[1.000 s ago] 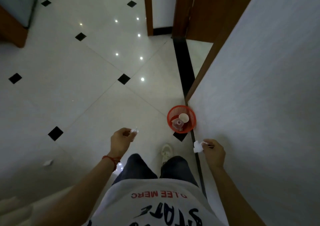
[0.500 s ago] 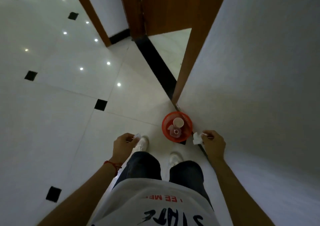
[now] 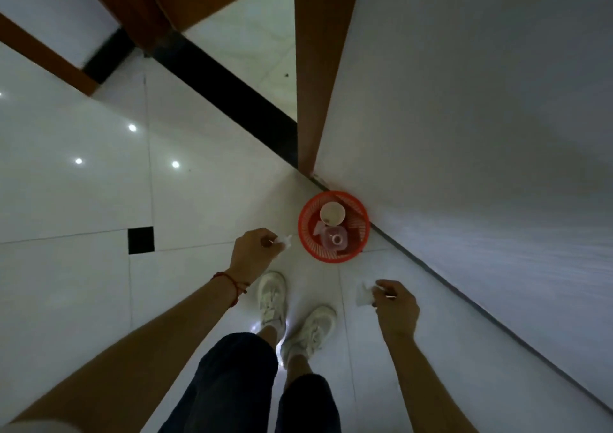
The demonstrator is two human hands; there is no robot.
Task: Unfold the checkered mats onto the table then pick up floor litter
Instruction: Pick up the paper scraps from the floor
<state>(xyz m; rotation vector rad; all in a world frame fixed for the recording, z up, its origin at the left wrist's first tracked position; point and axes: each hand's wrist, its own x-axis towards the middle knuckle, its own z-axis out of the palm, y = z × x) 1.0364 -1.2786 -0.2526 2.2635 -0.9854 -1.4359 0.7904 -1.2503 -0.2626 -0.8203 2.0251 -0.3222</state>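
I stand over a small red mesh waste basket (image 3: 303, 233) set on the floor against the white wall. It holds a paper cup (image 3: 332, 213) and a clear plastic item. My left hand (image 3: 253, 252) pinches a small white scrap of litter (image 3: 284, 240) just left of the basket rim. My right hand (image 3: 396, 306) grips another white paper scrap (image 3: 363, 295), lower and to the right of the basket. No checkered mats or table are in view.
White floor tiles (image 3: 83, 283) with small black insets spread to the left. A white wall (image 3: 481, 134) runs along the right. A brown door frame (image 3: 311, 68) and an open doorway lie ahead. My white shoes (image 3: 272, 300) are just below the basket.
I have stepped up to the basket, which now looks larger and closer. My left hand has moved toward its rim with the scrap; my right hand has dropped lower and away from it.
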